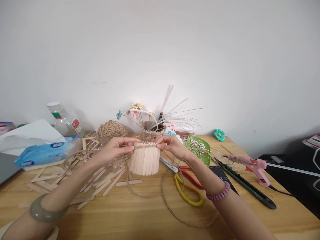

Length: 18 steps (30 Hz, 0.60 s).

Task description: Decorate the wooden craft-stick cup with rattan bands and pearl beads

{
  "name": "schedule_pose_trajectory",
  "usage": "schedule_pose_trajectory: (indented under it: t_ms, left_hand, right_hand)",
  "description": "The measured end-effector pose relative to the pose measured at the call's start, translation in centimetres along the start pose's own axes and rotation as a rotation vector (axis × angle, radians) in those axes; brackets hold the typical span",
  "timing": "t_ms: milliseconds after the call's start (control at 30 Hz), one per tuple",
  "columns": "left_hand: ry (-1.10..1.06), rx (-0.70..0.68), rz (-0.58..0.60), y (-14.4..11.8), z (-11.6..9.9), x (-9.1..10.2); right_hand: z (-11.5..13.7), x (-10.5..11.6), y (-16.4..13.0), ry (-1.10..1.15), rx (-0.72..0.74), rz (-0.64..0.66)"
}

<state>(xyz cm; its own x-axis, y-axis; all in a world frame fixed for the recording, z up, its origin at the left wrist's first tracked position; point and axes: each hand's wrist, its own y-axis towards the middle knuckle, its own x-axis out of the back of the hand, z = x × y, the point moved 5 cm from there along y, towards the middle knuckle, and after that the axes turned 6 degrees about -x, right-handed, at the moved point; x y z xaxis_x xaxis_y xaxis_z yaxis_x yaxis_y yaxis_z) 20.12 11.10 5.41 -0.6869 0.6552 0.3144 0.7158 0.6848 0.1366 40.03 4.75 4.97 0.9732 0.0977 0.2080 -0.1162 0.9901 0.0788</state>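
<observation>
A small pot of upright wooden craft sticks stands between my hands, with pearl beads along its rim. A strand of jute twine runs across the front of the pot just under the beads. At the left edge, my left hand pinches the twine against the pot. My right hand grips the twine between thumb and fingers at the right edge. From there a loose length of twine drops and loops over the table. The back of the pot is hidden.
Scissors lie right of the pot near a green bead tray. A pink glue gun and a dark green cutter are farther right. Loose craft sticks, a twine ball and a blue wipes pack lie left.
</observation>
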Motion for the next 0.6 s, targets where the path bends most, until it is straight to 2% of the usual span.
schedule_pose_trajectory:
  t_ms: [233, 333, 400, 533, 600]
  left_hand:
    - [0.348, -0.281, -0.063, -0.5, -2.5, 0.6]
    - [0.482, -0.411, -0.151, -1.0, -3.9, 0.6]
    - [0.521, -0.466, -0.18, -1.2, -4.5, 0.0]
    - [0.539, -0.51, -0.1, -1.0, -4.5, -2.2]
    - [0.55, -0.5, -0.099, -0.8, -4.1, -2.8]
  right_hand:
    - [0.2, -0.3, -0.3, -0.008, -0.01, -0.016]
    - [0.5, -0.5, -0.3, -0.014, -0.012, -0.028]
    - [0.7, -0.6, -0.3, -0.019, -0.014, -0.033]
    - [0.9, -0.8, -0.3, -0.014, -0.011, -0.036]
    - [0.9, -0.9, -0.3, 0.001, -0.007, -0.04]
